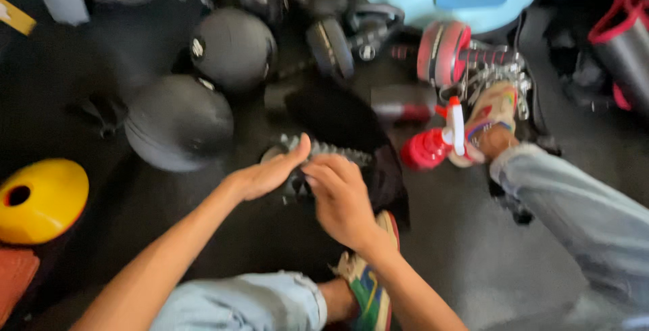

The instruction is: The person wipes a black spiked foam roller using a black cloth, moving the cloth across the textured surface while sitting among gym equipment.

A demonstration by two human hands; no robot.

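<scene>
Though motion blur hides the grip, the left hand (267, 174) and right hand (341, 199) rest on a ridged dark roller (318, 158), half covered by black cloth (341, 121)

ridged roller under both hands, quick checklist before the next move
1. Both hands on the ridged roller: ok. The left hand rests on its left end, the right hand covers its middle.
2. Firm grip: cannot tell, the picture is blurred and the fingers hide the contact.
3. Black cloth free of the roller: not ok, it lies against its far side.
4. Red spray bottle out of the way: ok, it sits to the right, apart from the hands.
5. Two dark medicine balls clear: ok, they lie to the left, not touching the roller.
</scene>
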